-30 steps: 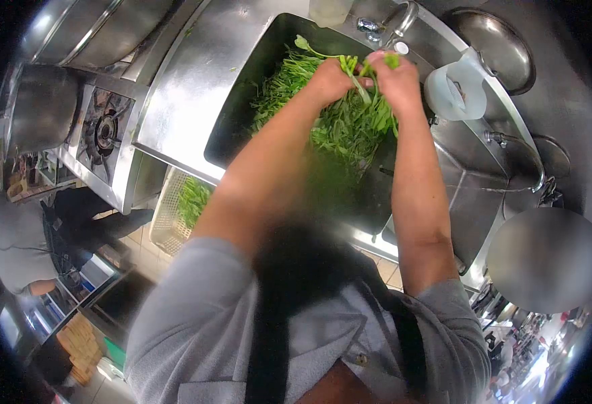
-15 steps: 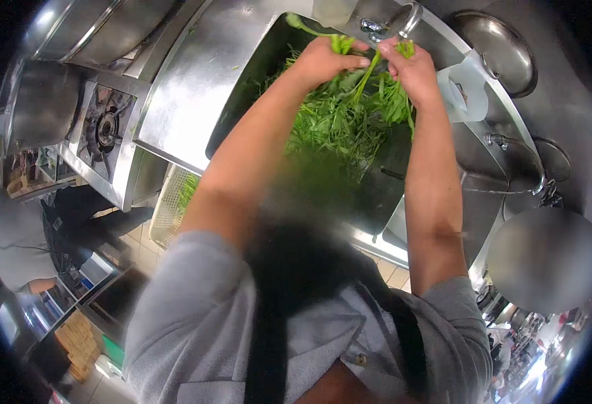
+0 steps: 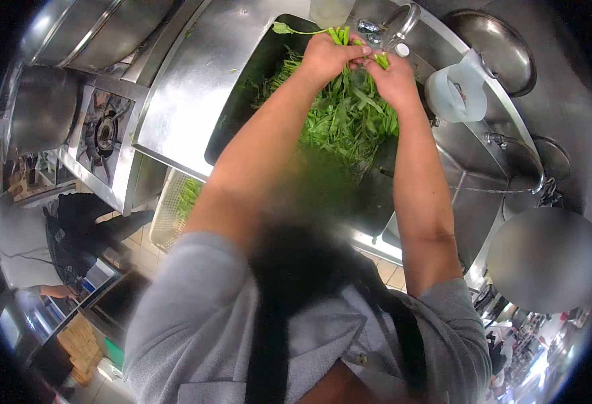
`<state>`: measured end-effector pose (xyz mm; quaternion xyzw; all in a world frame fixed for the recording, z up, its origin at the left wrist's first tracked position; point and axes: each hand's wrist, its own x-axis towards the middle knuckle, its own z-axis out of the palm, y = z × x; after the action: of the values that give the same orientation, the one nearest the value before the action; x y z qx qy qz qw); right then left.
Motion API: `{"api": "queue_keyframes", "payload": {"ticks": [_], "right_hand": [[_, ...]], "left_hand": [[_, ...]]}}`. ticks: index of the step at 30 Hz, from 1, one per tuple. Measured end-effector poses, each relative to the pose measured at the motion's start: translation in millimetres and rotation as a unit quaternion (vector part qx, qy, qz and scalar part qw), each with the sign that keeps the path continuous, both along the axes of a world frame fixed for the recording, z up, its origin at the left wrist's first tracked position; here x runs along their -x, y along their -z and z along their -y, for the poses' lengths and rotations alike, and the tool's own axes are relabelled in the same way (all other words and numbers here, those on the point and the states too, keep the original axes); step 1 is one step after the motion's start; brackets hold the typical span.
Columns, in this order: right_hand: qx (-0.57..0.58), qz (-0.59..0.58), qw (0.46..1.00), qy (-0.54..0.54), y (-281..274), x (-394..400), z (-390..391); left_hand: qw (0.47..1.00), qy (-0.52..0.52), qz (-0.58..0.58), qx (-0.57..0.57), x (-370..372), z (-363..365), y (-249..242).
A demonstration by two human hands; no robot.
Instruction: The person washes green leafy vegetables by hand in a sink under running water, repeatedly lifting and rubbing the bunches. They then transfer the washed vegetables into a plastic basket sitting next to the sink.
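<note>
My left hand is closed round several leafy green stalks, whose cut ends poke up above the thumb. One long stem with a leaf at its tip sticks out to the left from it. Beside it, almost touching, my right hand grips more leafy green stalks between thumb and fingers. Under both hands a big heap of leafy greens lies in a dark sink basin. The lower part of the heap is blurred.
A faucet rises behind my hands. To the right are a translucent jug and a second metal basin. A cream basket with greens stands low left, near a gas burner. Another person is at far left.
My right hand has moved left and slightly down, close to my left hand. The bunch hanging from it no longer shows beside the wrist. The jug is now more fully visible.
</note>
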<state>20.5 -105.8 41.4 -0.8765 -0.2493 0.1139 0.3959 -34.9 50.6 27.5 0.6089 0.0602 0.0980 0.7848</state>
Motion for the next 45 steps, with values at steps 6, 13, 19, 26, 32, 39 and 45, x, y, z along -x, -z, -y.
{"api": "queue_keyframes", "payload": {"ticks": [6,13,19,26,32,39,45], "right_hand": [[0.018,0.116,0.991,0.057,14.4,1.3,-3.5],[-0.347,-0.254,0.882,0.19,11.7,-17.5,26.8],[-0.181,-0.152,0.97,0.06,-12.2,3.7,21.6],[-0.021,-0.031,0.999,-0.019,5.5,19.9,-1.8],[-0.011,-0.088,0.996,-0.023,0.4,1.2,15.2],[0.027,-0.008,0.998,-0.053,-5.2,7.5,9.0],[0.078,0.053,0.996,-0.001,-1.4,12.0,3.0]], "left_hand": [[0.998,-0.033,-0.021,0.047,2.8,8.5,10.9],[0.992,-0.051,-0.014,0.118,12.1,1.1,21.3],[0.976,-0.065,-0.06,0.197,15.2,4.4,15.7],[0.98,-0.067,-0.14,0.127,5.9,8.5,31.7],[0.996,0.025,-0.048,0.077,28.1,-9.7,4.2],[1.0,-0.004,-0.014,-0.004,18.9,-5.1,1.2],[1.0,-0.025,-0.009,0.005,17.9,1.8,4.0]]}}
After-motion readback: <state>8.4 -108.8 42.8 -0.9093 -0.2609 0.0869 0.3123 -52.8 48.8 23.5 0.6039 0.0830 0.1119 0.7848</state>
